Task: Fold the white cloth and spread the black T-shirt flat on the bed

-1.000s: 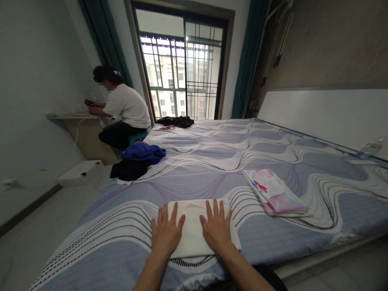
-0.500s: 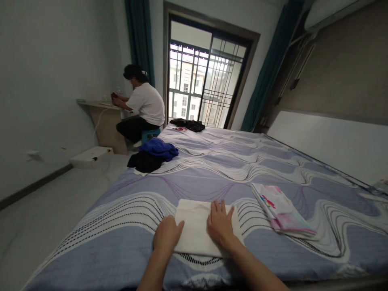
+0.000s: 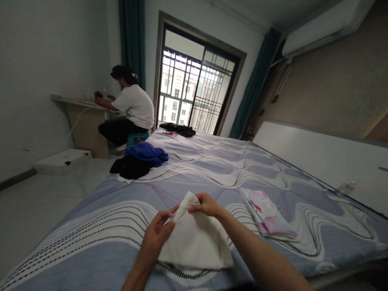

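White cloth (image 3: 200, 244) on a bed (image 3: 100, 250), with two bare hands at its edge; clock positions take the cloth as the dial's centre, 12 o'clock being straight up in the view. The cloth lies near the bed's near edge; its top end is raised and turned over into a narrow roll, while its broad lower part spreads toward 6 o'clock.

Right hand (image 3: 208, 205), just past 12 o'clock: thumb and fingers are closed in a pinch on the raised end of the cloth. Left hand (image 3: 155, 233), at 9 o'clock: fingers half curled, thumb and forefinger narrowly apart, their tips at the rolled edge; whether they grip it cannot be told.

Surroundings. Between 2 and 3 o'clock, apart from the right forearm, lies a folded pink-and-white cloth (image 3: 268, 216); farther out in the same direction, a clear bottle (image 3: 345, 188) lies near the headboard (image 3: 318, 157). Toward 11 o'clock a blue garment (image 3: 147, 152) is heaped against a black garment (image 3: 133, 167) at the bed's side. Black items (image 3: 182, 130), their kind too small to tell, lie at the far end just short of 12 o'clock. Beyond the bed at 11 o'clock, a person (image 3: 135, 105) in a white top sits on a blue stool (image 3: 135, 139), facing a desk (image 3: 87, 135) at 10 o'clock.
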Action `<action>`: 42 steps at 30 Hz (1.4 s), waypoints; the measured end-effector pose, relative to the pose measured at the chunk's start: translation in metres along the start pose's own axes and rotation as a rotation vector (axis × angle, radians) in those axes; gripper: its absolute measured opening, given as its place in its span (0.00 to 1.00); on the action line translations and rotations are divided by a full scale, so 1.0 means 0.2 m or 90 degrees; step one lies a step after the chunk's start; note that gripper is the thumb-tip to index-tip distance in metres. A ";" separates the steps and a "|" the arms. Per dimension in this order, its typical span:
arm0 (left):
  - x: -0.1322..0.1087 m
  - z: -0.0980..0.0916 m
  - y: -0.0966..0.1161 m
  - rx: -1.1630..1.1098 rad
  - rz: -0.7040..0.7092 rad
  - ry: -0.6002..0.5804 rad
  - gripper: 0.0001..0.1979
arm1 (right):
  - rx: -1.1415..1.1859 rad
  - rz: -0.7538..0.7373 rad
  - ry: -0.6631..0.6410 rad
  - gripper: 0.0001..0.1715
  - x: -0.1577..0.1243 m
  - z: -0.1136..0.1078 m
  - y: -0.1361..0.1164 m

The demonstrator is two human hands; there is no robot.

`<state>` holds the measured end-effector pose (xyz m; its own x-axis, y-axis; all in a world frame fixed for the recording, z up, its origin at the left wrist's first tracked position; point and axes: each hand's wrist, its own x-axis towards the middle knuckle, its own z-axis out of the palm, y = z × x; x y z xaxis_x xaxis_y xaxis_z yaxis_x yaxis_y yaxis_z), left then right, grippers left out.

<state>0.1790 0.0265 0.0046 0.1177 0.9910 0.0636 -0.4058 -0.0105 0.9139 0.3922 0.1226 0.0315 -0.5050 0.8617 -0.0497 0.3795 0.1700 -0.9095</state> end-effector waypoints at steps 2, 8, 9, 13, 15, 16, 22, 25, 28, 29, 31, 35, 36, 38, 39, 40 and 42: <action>-0.02 0.01 0.00 -0.043 0.044 -0.023 0.39 | 0.026 -0.039 0.073 0.25 -0.12 -0.05 -0.06; -0.07 0.29 -0.23 0.097 0.050 -0.055 0.47 | 0.102 -0.175 0.404 0.19 -0.57 -0.24 -0.23; -0.08 0.38 -0.28 0.147 0.045 -0.038 0.42 | 0.100 -0.182 0.473 0.19 -0.66 -0.27 -0.24; -0.17 0.79 -0.49 0.254 0.050 -0.032 0.28 | 0.060 -0.151 0.738 0.24 -1.02 -0.43 -0.19; -0.21 1.01 -0.60 0.234 0.030 -0.080 0.29 | 0.022 -0.091 0.839 0.26 -1.21 -0.53 -0.10; -0.22 1.11 -0.66 0.220 0.020 -0.098 0.30 | 0.001 -0.055 0.877 0.26 -1.30 -0.58 -0.05; -0.18 1.61 -0.85 0.138 0.003 -0.160 0.28 | -0.015 0.073 0.978 0.31 -1.62 -0.96 0.24; -0.07 1.76 -0.83 0.081 -0.016 -0.155 0.23 | -0.004 0.077 0.972 0.32 -1.56 -1.20 0.34; 0.10 1.85 -0.83 0.089 -0.057 -0.104 0.16 | -0.032 0.124 0.870 0.33 -1.34 -1.43 0.46; 0.16 1.86 -0.86 0.108 -0.075 -0.071 0.14 | -0.046 0.152 0.819 0.32 -1.25 -1.49 0.52; 0.26 1.85 -0.93 0.177 -0.118 0.001 0.10 | -0.071 0.212 0.726 0.25 -1.08 -1.57 0.66; 0.33 1.79 -1.08 0.252 -0.189 0.054 0.09 | -0.103 0.313 0.625 0.09 -0.88 -1.56 0.98; 0.32 1.78 -1.10 0.221 -0.197 0.048 0.10 | -0.113 0.330 0.617 0.08 -0.87 -1.55 1.05; 0.31 1.76 -1.11 0.140 -0.195 0.031 0.10 | -0.128 0.346 0.618 0.09 -0.87 -1.55 1.14; 0.30 1.76 -1.10 0.108 -0.190 0.024 0.10 | -0.132 0.348 0.624 0.10 -0.88 -1.55 1.18; 0.30 1.76 -1.10 0.089 -0.183 0.019 0.10 | -0.133 0.348 0.634 0.12 -0.89 -1.56 1.20; 0.30 1.76 -1.09 0.077 -0.193 0.019 0.12 | -0.134 0.347 0.655 0.15 -0.92 -1.59 1.22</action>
<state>0.5935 0.0413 -0.0493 0.1888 0.9549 -0.2291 -0.2449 0.2717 0.9307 0.8234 0.1575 -0.0506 0.5883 0.8080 0.0335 0.5201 -0.3463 -0.7807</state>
